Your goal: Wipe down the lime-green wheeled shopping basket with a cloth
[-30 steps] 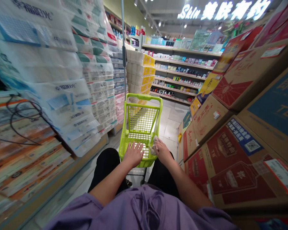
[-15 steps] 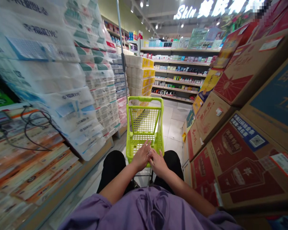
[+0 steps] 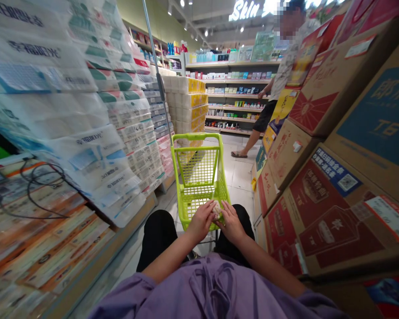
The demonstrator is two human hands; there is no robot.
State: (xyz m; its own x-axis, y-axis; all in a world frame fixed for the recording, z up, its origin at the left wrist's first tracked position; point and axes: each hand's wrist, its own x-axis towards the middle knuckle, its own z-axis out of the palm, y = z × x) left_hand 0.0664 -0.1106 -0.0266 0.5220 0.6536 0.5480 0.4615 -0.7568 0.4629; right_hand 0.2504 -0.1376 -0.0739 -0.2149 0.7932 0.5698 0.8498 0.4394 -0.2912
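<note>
My left hand (image 3: pixel 201 220) and my right hand (image 3: pixel 232 223) meet over the near end of a lime-green shopping cart (image 3: pixel 217 168). Between them is a small pale, crumpled thing (image 3: pixel 217 209), whose kind I cannot make out. The left fingers are closed on its left side. On the other side, the right fingers curl against it, their tips close to the left ones. Grid walls and a grid floor show in the cart, just ahead of my knees.
Tall stacks of packaged tissue rolls (image 3: pixel 69 97) line the left. Stacked cartons (image 3: pixel 332 212) hem in the right. A person (image 3: pixel 284 71) is at the aisle's far end, partly behind the cartons, before stocked shelves (image 3: pixel 232 82). A metal pole (image 3: pixel 153 48) rises beyond the cart's left side.
My hands have shifted slightly right and drawn apart, with the pale crumpled thing now visible between them. A person has come into view at the far right. The view has turned a little.
</note>
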